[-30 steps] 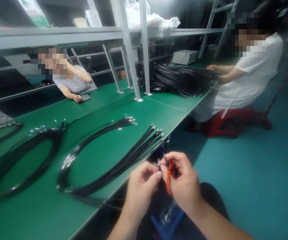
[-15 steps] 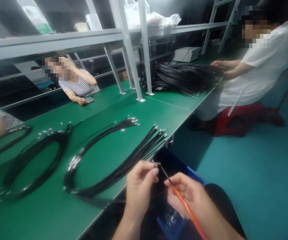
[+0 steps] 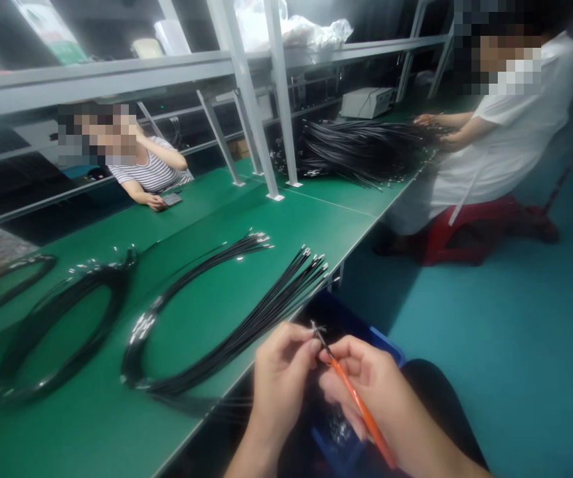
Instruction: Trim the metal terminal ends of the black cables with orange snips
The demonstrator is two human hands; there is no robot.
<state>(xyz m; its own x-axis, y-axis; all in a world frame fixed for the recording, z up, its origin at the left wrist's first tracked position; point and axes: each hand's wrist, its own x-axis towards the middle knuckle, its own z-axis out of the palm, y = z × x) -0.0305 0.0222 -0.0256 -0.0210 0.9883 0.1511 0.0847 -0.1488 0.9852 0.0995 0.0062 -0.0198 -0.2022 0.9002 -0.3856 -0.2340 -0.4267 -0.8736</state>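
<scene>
My left hand (image 3: 282, 372) is closed in a pinch just off the table's front edge. Small, pale wire-like ends (image 3: 320, 328) stick out at its fingertips; they look like the end of a thin cable, mostly hidden by the fingers. Held in my right hand (image 3: 366, 382) is a slim orange-handled tool (image 3: 360, 405) with a thin dark metal tip. That tip meets the wire ends beside my left thumb. To the left, a curved bundle of black cables (image 3: 226, 345) with silvery ends lies on the green table (image 3: 206, 212).
Coiled black cables (image 3: 111, 312) lie farther left. Below my hands is a blue bin (image 3: 386, 345). Metal shelf posts (image 3: 251, 99) rise from the table. A person in white (image 3: 520, 126) handles a large cable pile (image 3: 356, 149); another in stripes (image 3: 154, 166) sits across.
My right hand has moved up and left, bringing the tool's tip from just right of the wire ends onto them. My left hand keeps its pinch. The view has shifted slightly.
</scene>
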